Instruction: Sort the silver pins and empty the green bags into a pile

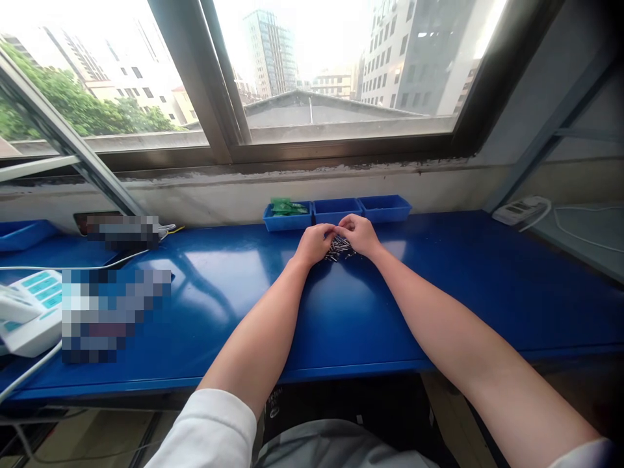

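Note:
A small heap of thin, dark and silvery metal pieces (340, 248), screw-like but too small to name surely, lies on the blue table top (341, 318). Above its left side my left hand (314, 244) is closed, thumb and fingers pinched together. My right hand (361, 235) comes in from the other side, its fingers curled and its thumb tip meeting the left fingertips. Whatever sits between the fingers is hidden. Just behind the hands stand a blue bin (285, 223) with green packets (288, 207), a middle blue bin (336, 207) and a right-hand blue bin (385, 209).
A white device with teal keys (41, 289) and pixelated objects (117, 312) lie at the left. A white cable (88, 267) crosses there. Another blue tray (24, 234) is at far left. At the back right sits a white power strip (521, 210). The window wall closes the back.

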The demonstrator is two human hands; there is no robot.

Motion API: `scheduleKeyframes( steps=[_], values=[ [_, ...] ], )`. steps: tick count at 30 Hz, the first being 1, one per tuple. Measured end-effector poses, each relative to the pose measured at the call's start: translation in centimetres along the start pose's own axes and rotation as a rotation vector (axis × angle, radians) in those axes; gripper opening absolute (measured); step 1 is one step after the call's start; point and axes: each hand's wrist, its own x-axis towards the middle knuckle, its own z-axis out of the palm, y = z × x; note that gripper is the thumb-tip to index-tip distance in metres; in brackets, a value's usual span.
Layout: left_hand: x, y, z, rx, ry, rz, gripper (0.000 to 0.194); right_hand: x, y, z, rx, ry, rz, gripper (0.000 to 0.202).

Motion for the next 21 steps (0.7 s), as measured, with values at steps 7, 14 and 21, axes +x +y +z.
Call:
scheduleKeyframes(
  steps=[7,14,21],
  values=[
    [0.01,0.08,-0.07,0.06,0.006,-0.031,0.021,0.09,0.28,0.13,0.054,0.009,0.05,0.031],
    [0.11,0.15,-0.29,0.094,0.027,-0.123,0.022,0.3,0.93,-0.1,0.11,0.032,0.1,0.023],
    [0.12,-0.33,-0.14,0.083,0.051,-0.106,0.021,0.34,0.36,-0.51,0.299,0.056,0.165,0.02]
  ],
)
